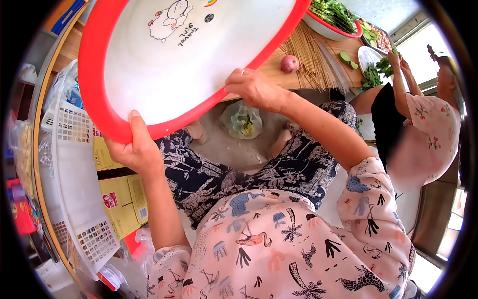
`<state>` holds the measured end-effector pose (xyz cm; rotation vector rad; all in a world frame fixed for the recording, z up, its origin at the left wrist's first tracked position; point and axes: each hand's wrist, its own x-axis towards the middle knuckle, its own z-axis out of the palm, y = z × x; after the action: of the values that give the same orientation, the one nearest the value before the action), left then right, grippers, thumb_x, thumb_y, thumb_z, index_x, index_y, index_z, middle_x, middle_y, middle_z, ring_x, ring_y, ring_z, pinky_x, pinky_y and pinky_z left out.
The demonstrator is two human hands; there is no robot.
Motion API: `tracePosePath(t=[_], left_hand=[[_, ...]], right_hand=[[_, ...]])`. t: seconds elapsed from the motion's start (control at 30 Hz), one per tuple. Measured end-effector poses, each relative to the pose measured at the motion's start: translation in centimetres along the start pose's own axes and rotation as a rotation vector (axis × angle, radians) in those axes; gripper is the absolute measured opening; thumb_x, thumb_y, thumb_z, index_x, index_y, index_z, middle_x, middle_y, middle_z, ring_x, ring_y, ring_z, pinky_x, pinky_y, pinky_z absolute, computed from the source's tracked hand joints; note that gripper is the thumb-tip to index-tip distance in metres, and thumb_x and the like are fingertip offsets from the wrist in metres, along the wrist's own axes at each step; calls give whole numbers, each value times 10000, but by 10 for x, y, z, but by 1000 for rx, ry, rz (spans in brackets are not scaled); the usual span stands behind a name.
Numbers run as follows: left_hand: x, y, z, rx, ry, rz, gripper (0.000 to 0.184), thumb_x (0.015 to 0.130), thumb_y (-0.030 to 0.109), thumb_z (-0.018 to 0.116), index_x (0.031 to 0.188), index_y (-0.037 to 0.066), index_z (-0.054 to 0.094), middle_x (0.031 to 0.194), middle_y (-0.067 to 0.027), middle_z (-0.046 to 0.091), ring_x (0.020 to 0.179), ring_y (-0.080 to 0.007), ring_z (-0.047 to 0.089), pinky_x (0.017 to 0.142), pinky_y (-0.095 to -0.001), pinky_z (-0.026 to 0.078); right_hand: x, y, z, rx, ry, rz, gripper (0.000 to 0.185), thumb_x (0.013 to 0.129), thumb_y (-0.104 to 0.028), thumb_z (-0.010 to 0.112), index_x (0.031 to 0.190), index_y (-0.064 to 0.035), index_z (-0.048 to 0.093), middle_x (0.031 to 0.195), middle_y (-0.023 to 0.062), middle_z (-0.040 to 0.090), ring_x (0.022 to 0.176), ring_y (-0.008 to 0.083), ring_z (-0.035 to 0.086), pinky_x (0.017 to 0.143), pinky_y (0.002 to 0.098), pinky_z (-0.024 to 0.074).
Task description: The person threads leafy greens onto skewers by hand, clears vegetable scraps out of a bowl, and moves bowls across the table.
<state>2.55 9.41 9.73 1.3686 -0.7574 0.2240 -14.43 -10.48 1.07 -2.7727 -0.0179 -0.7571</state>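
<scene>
Above the lap and the near edge of the wooden table [271, 74], a white basin with a red rim [154, 82] is held up, tilted, its printed inside facing the camera. Left hand [133, 151] grasps the rim at the lower left, thumb over the inner edge, rest of the fingers hidden underneath. Right hand [255, 89] grips the rim on the side nearer the table goods, fingers curled over the edge; underside hold not visible. Nothing loose seen in the visible part of the basin; its far end runs out of frame. Step in hand, as judged: handling the basin, both hands carrying or angling it; direction of motion can't be told from this frame. Next move probably calls for both grips kept firm, the tilt controlled, and the rim kept clear of the red onion [289, 64] and the thin sticks [303, 50] lying just beyond the right hand. If it is to be set down, a flat spot is needed. Second basin with greens [323, 30] stands farther back on the table. Plastic bag [241, 119] sits on the floor between the feet. Co-worker [428, 129] at right handles leaves, well apart.
</scene>
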Motion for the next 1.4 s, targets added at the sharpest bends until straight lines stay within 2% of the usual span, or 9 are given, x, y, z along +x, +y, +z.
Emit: tracePosePath(t=[0.4, 0.57, 0.73, 0.87, 0.97, 1.13, 1.2, 1.27, 1.4], left_hand=[[3, 6, 1, 136, 0, 162, 195, 803, -45, 606, 993, -79, 581, 906, -106, 641, 771, -164, 602, 702, -285, 488], [3, 9, 2, 133, 11, 160, 178, 800, -40, 606, 973, -74, 583, 877, -96, 634, 746, -165, 590, 690, -287, 481], [9, 2, -12, 248, 30, 141, 243, 811, -31, 603, 1046, -88, 582, 982, -131, 636, 834, -185, 602, 760, -301, 494], [14, -7, -13, 244, 92, 240, 148, 802, -48, 599, 945, -79, 576, 825, -84, 605, 702, -165, 553, 673, -292, 466], [11, -7, -14, 249, 68, 188, 184, 808, -68, 578, 990, -94, 578, 883, -110, 627, 736, -181, 582, 690, -290, 484], [8, -3, -13, 172, 134, 97, 272, 810, -65, 565, 1079, -100, 576, 1022, -162, 642, 844, -213, 626, 767, -309, 505], [7, 0, -14, 220, 118, 45, 274, 816, -60, 554, 1086, -102, 573, 1009, -158, 644, 839, -212, 623, 770, -309, 501], [2, 1, -18, 293, 35, -36, 262, 845, 15, 585, 1087, -86, 580, 1048, -164, 638, 882, -221, 616, 791, -333, 495], [-1, -4, -13, 198, -93, 15, 302, 865, 16, 570, 1156, -61, 546, 1089, -122, 612, 929, -192, 585, 850, -323, 458]], right_hand=[[18, -11, 21, 109, 4, -20, 336, 715, 61, 502, 1031, -1, 596, 1022, 143, 582, 944, 331, 552, 814, 385, 481], [62, -5, 22, 15, 258, 46, 335, 710, 29, 539, 1037, -15, 596, 1062, 147, 580, 932, 328, 559, 817, 388, 492], [0, -25, 24, 39, -389, 22, 342, 699, 19, 553, 1032, -46, 599, 1083, 145, 569, 1019, 317, 557, 853, 390, 489], [1, -4, -42, -312, 236, 164, 366, 735, -25, 522, 1097, -32, 573, 1159, 137, 541, 1092, 322, 518, 908, 406, 449], [30, 19, -99, -624, 359, 214, 437, 767, -41, 503, 1202, -24, 544, 1284, 142, 492, 1225, 313, 436, 1019, 415, 369], [16, 30, -60, -932, -133, 242, 472, 811, -128, 511, 1265, -2, 494, 1359, 137, 442, 1355, 271, 296, 1128, 458, 212], [9, 17, -51, -568, -185, 259, 525, 799, -41, 479, 1323, -27, 451, 1426, 105, 378, 1380, 256, 254, 1146, 464, 170], [23, 15, -73, -648, 62, 253, 524, 766, -57, 516, 1288, -36, 484, 1415, 107, 388, 1365, 269, 279, 1140, 456, 189], [30, 28, -75, -811, -29, 249, 482, 765, -62, 500, 1239, 23, 490, 1349, 193, 427, 1328, 308, 327, 1115, 456, 217]])
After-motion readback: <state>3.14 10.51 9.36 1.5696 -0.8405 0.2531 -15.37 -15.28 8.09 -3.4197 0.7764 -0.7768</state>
